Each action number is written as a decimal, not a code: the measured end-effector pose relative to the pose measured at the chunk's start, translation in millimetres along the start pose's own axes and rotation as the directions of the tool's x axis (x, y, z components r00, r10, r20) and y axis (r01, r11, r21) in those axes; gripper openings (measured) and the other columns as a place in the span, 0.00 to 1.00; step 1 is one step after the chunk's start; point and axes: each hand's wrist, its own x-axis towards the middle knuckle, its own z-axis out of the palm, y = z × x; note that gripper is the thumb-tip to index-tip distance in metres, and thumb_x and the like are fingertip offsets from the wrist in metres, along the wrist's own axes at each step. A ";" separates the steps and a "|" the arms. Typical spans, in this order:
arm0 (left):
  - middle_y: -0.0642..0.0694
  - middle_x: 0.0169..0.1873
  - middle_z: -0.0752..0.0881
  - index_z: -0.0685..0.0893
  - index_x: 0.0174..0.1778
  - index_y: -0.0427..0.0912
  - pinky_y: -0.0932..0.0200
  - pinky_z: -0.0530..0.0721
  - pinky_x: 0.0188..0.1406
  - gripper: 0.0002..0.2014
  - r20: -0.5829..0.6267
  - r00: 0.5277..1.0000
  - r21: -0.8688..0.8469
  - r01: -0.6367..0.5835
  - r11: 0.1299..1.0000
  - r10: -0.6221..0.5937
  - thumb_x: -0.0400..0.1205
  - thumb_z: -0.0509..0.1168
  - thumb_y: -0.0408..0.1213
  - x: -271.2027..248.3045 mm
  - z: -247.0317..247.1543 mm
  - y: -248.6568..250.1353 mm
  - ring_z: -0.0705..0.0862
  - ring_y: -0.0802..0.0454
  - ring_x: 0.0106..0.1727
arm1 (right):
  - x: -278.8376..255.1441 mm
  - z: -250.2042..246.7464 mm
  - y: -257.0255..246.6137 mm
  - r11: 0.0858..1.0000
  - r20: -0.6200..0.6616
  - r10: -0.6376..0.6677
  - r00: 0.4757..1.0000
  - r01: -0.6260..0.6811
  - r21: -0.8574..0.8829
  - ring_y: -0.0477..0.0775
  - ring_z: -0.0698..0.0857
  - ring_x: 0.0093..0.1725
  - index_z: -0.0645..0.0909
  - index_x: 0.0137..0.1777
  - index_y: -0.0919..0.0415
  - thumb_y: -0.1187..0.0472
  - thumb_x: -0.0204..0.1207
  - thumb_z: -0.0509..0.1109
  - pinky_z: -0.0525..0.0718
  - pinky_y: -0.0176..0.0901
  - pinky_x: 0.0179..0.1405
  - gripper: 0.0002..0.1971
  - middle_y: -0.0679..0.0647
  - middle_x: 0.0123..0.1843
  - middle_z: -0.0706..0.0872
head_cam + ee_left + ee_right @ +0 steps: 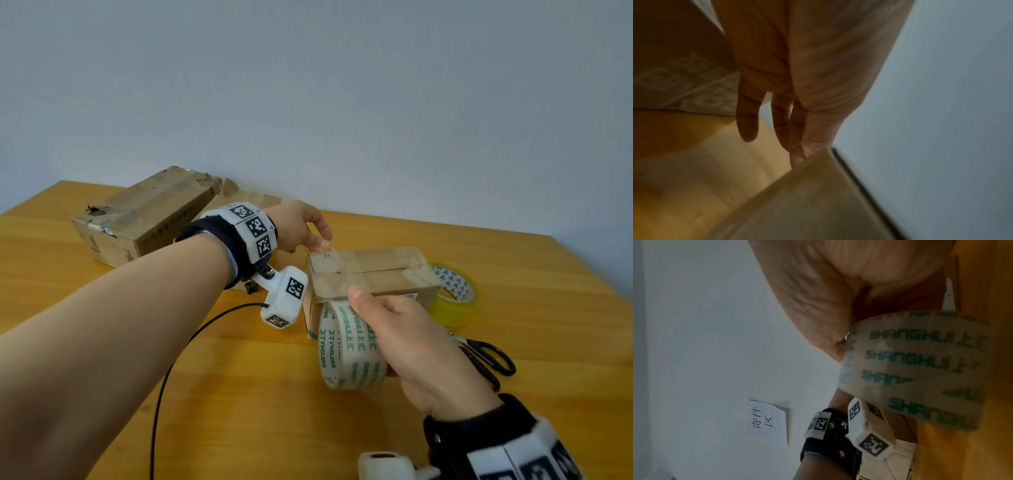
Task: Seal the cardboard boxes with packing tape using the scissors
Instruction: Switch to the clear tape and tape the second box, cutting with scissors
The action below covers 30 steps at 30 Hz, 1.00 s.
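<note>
Wooden table (pixel 239 377) bears a small cardboard box (pixel 373 277). Left hand (pixel 301 226) pinches the box's far-left top corner. Right hand (pixel 407 346) grips the tape roll (pixel 349 346) against its near side. Scissors (pixel 486 356) lie right of it, partly hidden.

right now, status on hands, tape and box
Right hand grips tape roll. Left hand pinches tape end at box far edge. Scissors lie untouched.
</note>
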 end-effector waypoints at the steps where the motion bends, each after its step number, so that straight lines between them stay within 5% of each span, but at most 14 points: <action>1: 0.51 0.40 0.83 0.87 0.52 0.51 0.52 0.88 0.50 0.10 0.012 0.999 -0.017 0.030 0.999 -0.030 0.77 0.76 0.43 0.5 2.8 -2.3 0.82 0.51 0.44 | 0.0 -0.2 0.0 1.000 0.004 0.004 1.000 -0.004 -0.002 0.71 0.88 0.56 0.85 0.56 0.72 0.36 0.83 0.62 0.81 0.75 0.65 0.34 0.68 0.51 0.90; 5: 0.35 0.52 0.89 0.84 0.54 0.47 0.34 0.88 0.54 0.09 0.091 0.984 -0.147 0.168 0.975 -0.156 0.81 0.71 0.32 -1.5 10.8 -11.2 0.88 0.41 0.47 | 1.5 -1.5 2.6 1.000 0.021 0.011 1.000 -0.010 -0.020 0.75 0.88 0.53 0.82 0.57 0.75 0.37 0.83 0.63 0.83 0.72 0.64 0.34 0.72 0.52 0.88; 8: 0.38 0.44 0.88 0.80 0.48 0.46 0.50 0.88 0.41 0.12 0.134 0.969 -0.022 0.212 0.977 -0.208 0.80 0.66 0.23 -7.2 20.2 -13.7 0.85 0.41 0.38 | 3.6 -2.9 5.8 1.000 0.024 0.006 1.000 -0.005 -0.004 0.63 0.84 0.40 0.79 0.54 0.78 0.36 0.82 0.64 0.81 0.57 0.49 0.36 0.68 0.43 0.87; 11: 0.37 0.40 0.84 0.81 0.51 0.42 0.55 0.82 0.32 0.10 0.100 0.969 -0.129 0.239 0.963 -0.227 0.82 0.62 0.23 -11.0 22.8 -15.2 0.80 0.47 0.30 | 2.9 -4.4 7.0 1.000 0.059 0.017 0.998 -0.017 0.007 0.60 0.80 0.40 0.78 0.50 0.78 0.35 0.81 0.64 0.76 0.55 0.47 0.37 0.62 0.41 0.82; 14: 0.44 0.52 0.87 0.84 0.56 0.41 0.57 0.86 0.47 0.08 -0.107 0.991 -0.176 0.058 0.983 -0.078 0.86 0.62 0.28 -18.4 3.1 -5.5 0.85 0.49 0.47 | 5.2 -5.2 5.8 0.999 0.060 0.025 0.998 -0.027 0.026 0.59 0.81 0.41 0.79 0.53 0.78 0.37 0.82 0.65 0.80 0.56 0.50 0.35 0.65 0.42 0.83; 17: 0.53 0.57 0.87 0.84 0.60 0.49 0.58 0.81 0.60 0.09 -0.115 0.984 -0.007 -0.135 0.991 0.133 0.87 0.64 0.41 -42.4 -12.3 15.9 0.84 0.55 0.58 | 7.8 -4.2 4.6 0.999 0.046 0.029 0.999 -0.031 0.033 0.59 0.83 0.42 0.79 0.58 0.78 0.39 0.83 0.65 0.82 0.58 0.53 0.34 0.74 0.48 0.86; 22: 0.51 0.54 0.86 0.79 0.65 0.50 0.57 0.79 0.50 0.16 0.053 0.993 0.253 -0.115 0.961 0.105 0.88 0.56 0.53 -61.5 32.9 17.3 0.83 0.53 0.52 | 8.3 -0.4 0.8 0.996 0.015 0.060 0.998 -0.061 0.073 0.60 0.86 0.42 0.84 0.55 0.73 0.44 0.85 0.65 0.79 0.54 0.48 0.26 0.72 0.50 0.89; 25: 0.47 0.50 0.86 0.80 0.60 0.46 0.54 0.81 0.48 0.17 -0.008 0.996 0.169 -0.087 0.982 0.090 0.89 0.53 0.52 -57.9 43.4 8.5 0.83 0.50 0.50 | 6.6 2.5 -0.1 0.992 0.004 0.083 0.997 -0.083 0.095 0.60 0.87 0.43 0.85 0.56 0.71 0.46 0.85 0.65 0.79 0.55 0.49 0.24 0.70 0.49 0.91; 30: 0.48 0.37 0.83 0.82 0.51 0.45 0.47 0.87 0.52 0.15 0.067 0.998 -0.098 -0.004 0.995 0.011 0.87 0.59 0.53 -49.6 37.8 1.0 0.81 0.50 0.39 | 2.3 5.9 -4.2 0.983 0.002 0.113 0.994 -0.112 0.143 0.58 0.90 0.40 0.88 0.55 0.70 0.53 0.86 0.65 0.84 0.65 0.64 0.18 0.61 0.40 0.93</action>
